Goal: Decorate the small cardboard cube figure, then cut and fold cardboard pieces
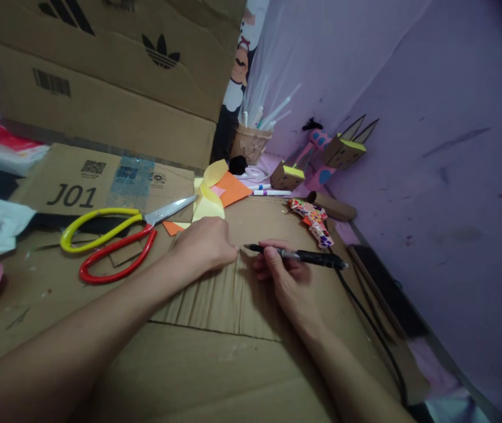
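My right hand [283, 273] grips a black pen [321, 259] between thumb and fingers. The pen lies nearly level, its tip pointing left towards my left thumb. My left hand [206, 244] is closed and rests on a sheet of cardboard [215, 305] with pressed lines across it. Whatever its curled fingers hold, if anything, is hidden. Scissors [145, 226] with one yellow and one red handle lie open left of that hand. Just beyond it are pieces of yellow paper [210, 202] and orange paper [233, 189].
A flower-patterned glue gun [312, 220] lies at the right, its black cord [365, 314] running towards me. Markers [272, 192], a cup [251, 144] of sticks and small cardboard figures [286, 175] stand behind. A large box [114, 88] rises at the back left; the purple wall [444, 147] bounds the right.
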Demonstrator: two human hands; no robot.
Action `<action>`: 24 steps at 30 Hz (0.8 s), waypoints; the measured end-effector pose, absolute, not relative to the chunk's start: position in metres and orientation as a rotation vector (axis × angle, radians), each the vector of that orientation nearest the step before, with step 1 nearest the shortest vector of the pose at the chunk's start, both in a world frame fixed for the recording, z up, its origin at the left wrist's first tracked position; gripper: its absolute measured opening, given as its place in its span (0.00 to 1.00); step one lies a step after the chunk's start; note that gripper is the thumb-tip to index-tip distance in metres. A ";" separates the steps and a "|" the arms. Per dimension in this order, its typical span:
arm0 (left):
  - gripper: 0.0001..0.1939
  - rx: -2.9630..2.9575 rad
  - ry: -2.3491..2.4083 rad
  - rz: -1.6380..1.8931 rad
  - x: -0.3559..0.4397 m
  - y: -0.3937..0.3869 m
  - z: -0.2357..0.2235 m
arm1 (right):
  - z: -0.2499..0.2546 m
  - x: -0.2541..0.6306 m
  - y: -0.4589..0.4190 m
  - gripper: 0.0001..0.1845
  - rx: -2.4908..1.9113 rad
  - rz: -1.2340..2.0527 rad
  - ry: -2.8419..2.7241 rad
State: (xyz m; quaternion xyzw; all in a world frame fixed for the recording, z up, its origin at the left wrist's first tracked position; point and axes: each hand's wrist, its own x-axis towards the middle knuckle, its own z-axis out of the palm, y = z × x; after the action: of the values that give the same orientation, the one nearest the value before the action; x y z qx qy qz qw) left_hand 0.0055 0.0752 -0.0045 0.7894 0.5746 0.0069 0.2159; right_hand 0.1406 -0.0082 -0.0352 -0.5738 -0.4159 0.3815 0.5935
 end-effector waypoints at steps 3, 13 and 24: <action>0.12 2.185 1.599 0.017 0.006 0.075 -0.005 | -0.037 0.140 -0.008 0.16 -1.346 0.894 -1.022; 0.12 2.202 1.593 0.014 0.005 0.076 -0.007 | -0.040 0.141 -0.009 0.14 -1.387 0.858 -1.126; 0.13 2.195 1.589 0.030 0.004 0.075 -0.007 | -0.042 0.142 -0.010 0.13 -1.398 0.843 -1.162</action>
State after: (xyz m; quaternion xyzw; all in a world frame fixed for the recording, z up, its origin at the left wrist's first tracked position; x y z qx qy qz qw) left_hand 0.0040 0.0745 -0.0073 0.7912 0.5727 0.0109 0.2142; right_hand 0.1422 -0.0103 -0.0420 -0.5876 -0.4885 0.3546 0.5388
